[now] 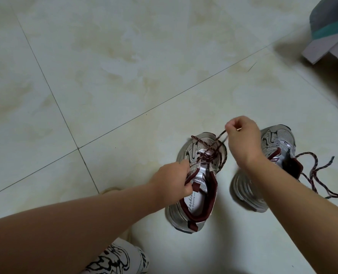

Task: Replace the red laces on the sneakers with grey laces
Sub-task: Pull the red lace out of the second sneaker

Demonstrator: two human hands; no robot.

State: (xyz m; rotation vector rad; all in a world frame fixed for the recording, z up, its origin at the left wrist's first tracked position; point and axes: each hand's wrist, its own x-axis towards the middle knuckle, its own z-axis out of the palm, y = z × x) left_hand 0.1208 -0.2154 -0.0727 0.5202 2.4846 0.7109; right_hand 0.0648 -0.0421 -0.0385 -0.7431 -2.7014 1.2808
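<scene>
A person's left hand (174,179) grips the collar of the near sneaker (195,182) on the tiled floor (104,76), apparently steadying it, while the right hand (243,141) pinches the red lace (209,149) and draws it up out of the eyelets. To the right, the second sneaker (279,147) lies partly behind the right forearm, its lace (318,175) loose on the floor. No grey laces are in view. A box corner (326,40) sits far right.

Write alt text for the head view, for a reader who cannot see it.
A person's right hand pulls a dark red lace up out of a silver sneaker on a pale tiled floor, while the left hand grips its side. A second sneaker stands to the right, its red lace trailing loose.
</scene>
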